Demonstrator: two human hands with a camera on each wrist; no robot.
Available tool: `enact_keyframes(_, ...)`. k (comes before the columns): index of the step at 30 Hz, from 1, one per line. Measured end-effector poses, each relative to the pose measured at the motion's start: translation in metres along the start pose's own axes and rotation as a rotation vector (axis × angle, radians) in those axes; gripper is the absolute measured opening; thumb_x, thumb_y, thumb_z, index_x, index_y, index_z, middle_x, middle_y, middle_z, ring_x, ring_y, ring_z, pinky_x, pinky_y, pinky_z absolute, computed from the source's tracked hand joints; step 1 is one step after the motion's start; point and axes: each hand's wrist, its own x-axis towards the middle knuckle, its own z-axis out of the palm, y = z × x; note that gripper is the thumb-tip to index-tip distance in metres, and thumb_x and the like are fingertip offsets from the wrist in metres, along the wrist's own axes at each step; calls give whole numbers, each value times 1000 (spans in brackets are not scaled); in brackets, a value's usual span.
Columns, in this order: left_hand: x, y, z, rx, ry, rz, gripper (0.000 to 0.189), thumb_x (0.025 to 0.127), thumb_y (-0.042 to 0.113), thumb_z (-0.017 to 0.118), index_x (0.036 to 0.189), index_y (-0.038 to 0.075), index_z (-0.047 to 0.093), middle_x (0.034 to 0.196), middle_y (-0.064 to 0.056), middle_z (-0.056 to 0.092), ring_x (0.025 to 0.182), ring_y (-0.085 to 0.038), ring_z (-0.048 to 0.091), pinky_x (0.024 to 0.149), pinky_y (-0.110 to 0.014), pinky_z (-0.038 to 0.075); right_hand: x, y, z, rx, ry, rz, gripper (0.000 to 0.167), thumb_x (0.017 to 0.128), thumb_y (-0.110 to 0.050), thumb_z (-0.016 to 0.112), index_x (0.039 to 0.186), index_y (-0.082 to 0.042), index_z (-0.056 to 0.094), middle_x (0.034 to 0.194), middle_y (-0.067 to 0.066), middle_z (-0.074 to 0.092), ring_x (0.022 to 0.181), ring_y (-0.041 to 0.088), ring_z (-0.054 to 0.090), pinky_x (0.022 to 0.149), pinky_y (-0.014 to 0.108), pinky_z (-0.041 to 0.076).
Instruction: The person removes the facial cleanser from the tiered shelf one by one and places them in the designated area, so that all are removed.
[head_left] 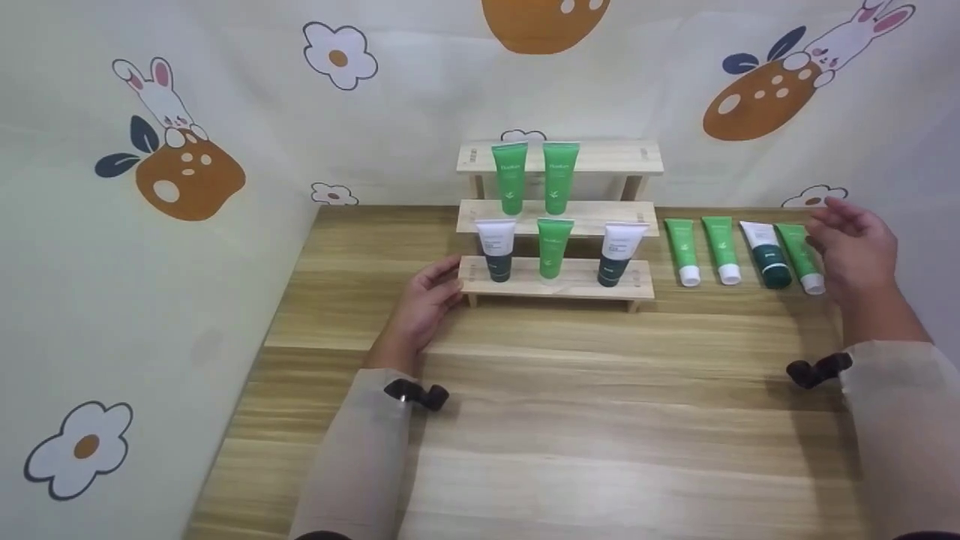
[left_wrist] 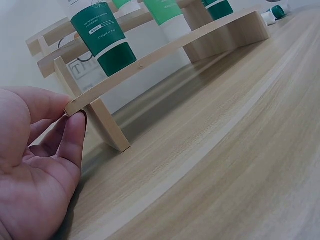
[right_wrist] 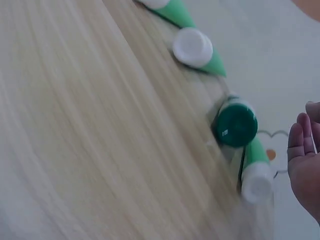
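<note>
My left hand (head_left: 430, 298) pinches the left end of the lowest step of a wooden stepped rack (head_left: 480, 286); in the left wrist view, its fingers (left_wrist: 73, 137) meet that board's corner. On this step stand a green tube (head_left: 552, 255) and, either side of it, two white-and-dark-green tubes, left (head_left: 496, 244) and right (head_left: 619, 251). Two more green tubes, left (head_left: 511, 180) and right (head_left: 558, 180), stand on the middle step. Over at the right, my right hand (head_left: 857, 244) is beside the rightmost lying green tube (head_left: 801, 259), its fingers loosely bent with nothing between them.
Left of that tube lie a white-and-dark-green tube (head_left: 766, 255) and two green ones, the nearer (head_left: 721, 247) and the farther (head_left: 682, 247), caps toward me. The wood-grain table (head_left: 570, 420) meets a patterned cloth backdrop (head_left: 420, 112) behind the rack and along the left.
</note>
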Motion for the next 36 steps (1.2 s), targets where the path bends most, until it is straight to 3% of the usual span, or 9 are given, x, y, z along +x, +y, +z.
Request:
enact_keyframes(3, -1, 0, 0, -5, 1, -3, 55, 101, -5, 62, 155, 4, 53, 159, -13, 52, 114, -15, 64, 91, -23, 59, -8, -3, 17, 39, -48, -45, 61, 86, -11, 89, 141, -20, 63, 128, -5, 70, 116, 7, 65, 85, 13, 59)
enact_keyframes(11, -2, 1, -1, -1, 3, -3, 53, 101, -3, 63, 153, 5, 55, 158, -11, 54, 120, -17, 63, 96, -24, 58, -30, -13, 57, -16, -144, -144, 60, 88, -13, 88, 142, -18, 63, 123, -3, 70, 113, 11, 67, 87, 12, 60)
enact_keyframes(18, 1, -1, -1, -17, 9, 4, 54, 101, -7, 59, 154, 1, 52, 156, -15, 54, 109, -14, 64, 89, -21, 58, -54, -20, 93, 133, -336, -287, 46, 89, 3, 82, 132, -4, 67, 110, 5, 76, 100, 17, 74, 84, 21, 64)
enact_keyframes(28, 3, -1, -1, -7, -5, 11, 54, 102, -7, 58, 155, 1, 51, 157, -17, 53, 111, -13, 65, 90, -22, 59, -76, -28, 131, 47, -419, -283, 46, 91, -4, 83, 134, -4, 67, 114, 6, 75, 107, 18, 72, 90, 22, 64)
enact_keyframes(36, 2, -2, 0, -5, 0, 10, 54, 101, -7, 59, 154, 2, 52, 156, -17, 54, 112, -15, 65, 91, -23, 59, -88, -33, 160, -16, -533, -341, 43, 94, -1, 79, 135, -4, 67, 115, 7, 76, 107, 19, 72, 90, 23, 64)
